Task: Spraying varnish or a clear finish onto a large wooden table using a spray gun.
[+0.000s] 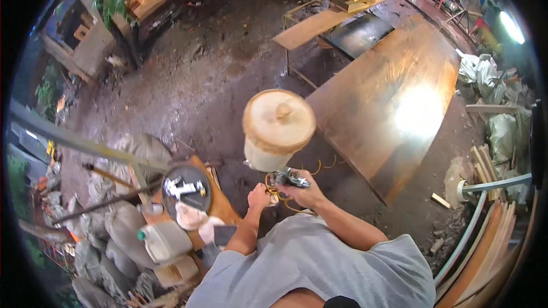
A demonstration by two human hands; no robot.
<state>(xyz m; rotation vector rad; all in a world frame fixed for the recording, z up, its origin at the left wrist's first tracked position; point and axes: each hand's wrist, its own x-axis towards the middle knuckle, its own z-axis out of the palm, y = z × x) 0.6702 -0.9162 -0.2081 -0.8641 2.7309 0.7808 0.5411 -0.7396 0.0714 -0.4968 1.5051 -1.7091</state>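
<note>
Outdoors, hands (308, 194) above muddy ground (194, 91).

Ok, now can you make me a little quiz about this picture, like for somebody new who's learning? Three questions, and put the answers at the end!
1. What colour is the cap on the plastic jug?
2. True or false: the big wooden panel lies on the person's left.
3. Which hand grips the metal spray gun?
A) the left hand
B) the right hand

Key:
1. Green.
2. False: the big wooden panel lies on the person's right.
3. B, the right hand.
</note>
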